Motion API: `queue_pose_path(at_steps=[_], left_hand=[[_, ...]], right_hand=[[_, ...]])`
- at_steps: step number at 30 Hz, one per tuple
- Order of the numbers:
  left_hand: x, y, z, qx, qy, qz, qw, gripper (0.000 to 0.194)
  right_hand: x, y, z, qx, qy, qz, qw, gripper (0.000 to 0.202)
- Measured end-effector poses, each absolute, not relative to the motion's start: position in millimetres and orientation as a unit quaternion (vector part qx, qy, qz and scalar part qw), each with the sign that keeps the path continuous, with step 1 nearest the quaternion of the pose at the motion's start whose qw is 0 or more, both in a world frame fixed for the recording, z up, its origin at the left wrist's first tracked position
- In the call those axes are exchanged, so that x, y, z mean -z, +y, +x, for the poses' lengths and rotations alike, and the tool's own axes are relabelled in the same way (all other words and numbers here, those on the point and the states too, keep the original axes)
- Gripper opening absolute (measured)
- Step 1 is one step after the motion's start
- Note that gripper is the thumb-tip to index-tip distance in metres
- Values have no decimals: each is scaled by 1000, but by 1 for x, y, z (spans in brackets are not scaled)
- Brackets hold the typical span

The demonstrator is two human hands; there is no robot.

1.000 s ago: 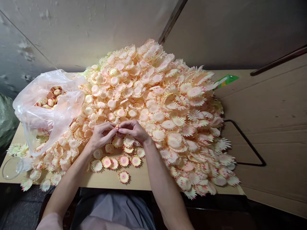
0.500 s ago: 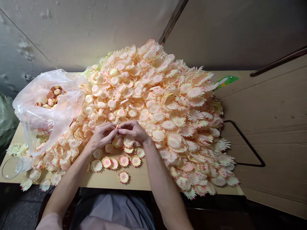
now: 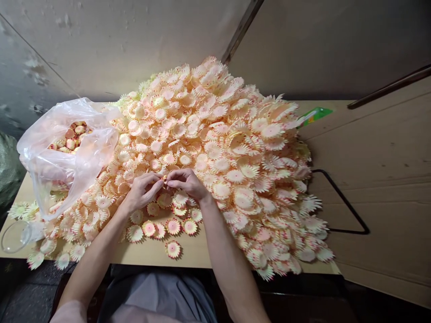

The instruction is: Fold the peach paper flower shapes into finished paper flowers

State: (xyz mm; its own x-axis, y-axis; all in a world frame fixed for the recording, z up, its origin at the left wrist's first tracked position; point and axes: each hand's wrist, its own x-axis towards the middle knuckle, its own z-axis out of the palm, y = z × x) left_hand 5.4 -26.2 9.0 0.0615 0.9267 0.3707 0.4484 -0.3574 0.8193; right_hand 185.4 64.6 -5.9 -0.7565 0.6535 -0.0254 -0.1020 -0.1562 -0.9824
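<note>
A small curled piece (image 3: 164, 178) is pinched between the fingertips of the left hand (image 3: 143, 190) and the right hand (image 3: 186, 183), which almost meet; in each, thumb and forefinger are closed on it, and its exact shape is hidden by them. The step in hand is judged to be the bending or shaping of this one piece. For the next move, a light, even grip by both thumbs seems called for, so that the petals are not torn.

Just below the hands, loose serrated discs (image 3: 173, 226) are spread on the counter (image 3: 134, 254). Beyond the hands and to their right, a large heap of pale discs (image 3: 218, 148) is piled. Farther to their left, tightly curled pieces (image 3: 71, 143) can be seen through the opening of a clear plastic bag (image 3: 43, 134).
</note>
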Motion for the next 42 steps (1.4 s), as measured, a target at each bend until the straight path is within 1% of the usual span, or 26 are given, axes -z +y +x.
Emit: queue_pose_path(at_steps=[5, 10, 14, 21, 27, 30, 31, 33, 36, 42], left_hand=[[-9, -26, 7, -480, 520, 666, 234, 29], [-9, -26, 1, -509, 545, 629, 219, 29], [-9, -26, 0, -520, 526, 633, 227, 28], [-10, -28, 4, -524, 482, 641, 286, 21], [-2, -29, 4, -552, 532, 577, 283, 17], [1, -29, 4, -562, 542, 542, 312, 22], [1, -29, 3, -561, 540, 544, 312, 21], [1, -28, 1, -545, 533, 580, 289, 12], [-3, -28, -2, -517, 527, 623, 259, 17], [1, -29, 2, -544, 536, 570, 301, 16]], right_hand=[[9, 64, 186, -741, -577, -218, 264, 12], [12, 64, 188, -757, -535, -227, 299, 8], [12, 64, 187, -762, -534, -228, 287, 7], [11, 65, 186, -743, -574, -224, 261, 9], [13, 65, 186, -745, -566, -209, 284, 4], [13, 66, 185, -736, -576, -214, 284, 5], [13, 66, 185, -731, -581, -217, 285, 5], [12, 66, 184, -720, -592, -222, 287, 6], [12, 66, 184, -711, -603, -225, 283, 8], [11, 66, 184, -709, -621, -204, 267, 11]])
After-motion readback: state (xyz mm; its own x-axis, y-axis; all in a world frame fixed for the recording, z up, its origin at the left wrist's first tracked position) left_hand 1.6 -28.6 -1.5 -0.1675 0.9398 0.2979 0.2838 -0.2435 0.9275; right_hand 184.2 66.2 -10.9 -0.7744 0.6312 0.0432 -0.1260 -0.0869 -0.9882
